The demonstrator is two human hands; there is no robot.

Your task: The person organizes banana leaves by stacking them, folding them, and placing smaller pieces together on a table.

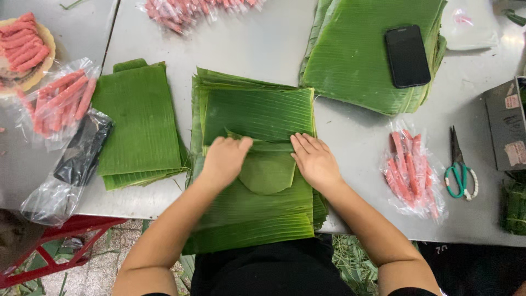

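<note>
I am pressing my left hand [226, 159] and right hand [315, 160], fingers flat, on one small folded leaf [267, 167]. It is lying on one of three leaf stacks [255, 112]; perhaps four sausage bags [411, 170] are sitting around.

Dark phone screen [407, 56], clear sausage bags [412, 171]

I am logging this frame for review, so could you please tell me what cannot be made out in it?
Head view only:
- What lies under the left hand and right hand on the folded banana leaf: the palms cover it.
- The tray of pink sausages: cut off by the left edge.
- The grey box: cut off by the right edge.
- The black item in the clear bag: unidentifiable.
</note>
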